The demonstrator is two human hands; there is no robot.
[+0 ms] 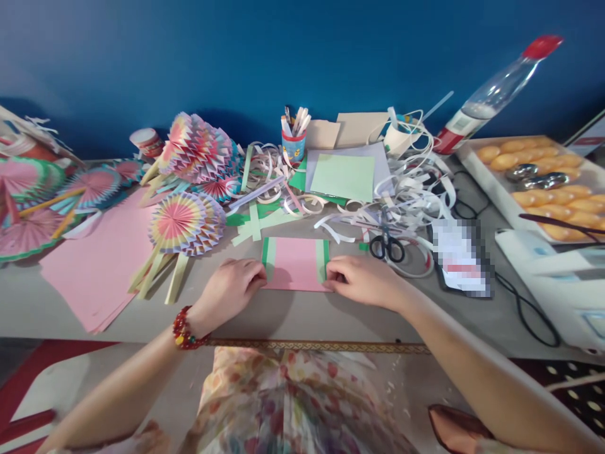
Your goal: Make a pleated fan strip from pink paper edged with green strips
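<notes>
Pink paper (297, 261) laid flat on table (293, 318), between left hand (231, 284) and right hand (366, 280); fingers curled together at its near corners, whether pinched cannot be told. Green strips (271, 257) already set along both ends, no pleats seen; pleated fans (177, 221) seen nearby

the right hand (362, 280) covers part of the pink paper (296, 261), and pixelation mostly masks the phone (459, 261).

The person's left forearm (127, 384) and right forearm (472, 356) are slanting inward from the lower corners of view, while the left hand (231, 287) and right hand (362, 280) are facing each other, apart, fingers bending inward.
</notes>
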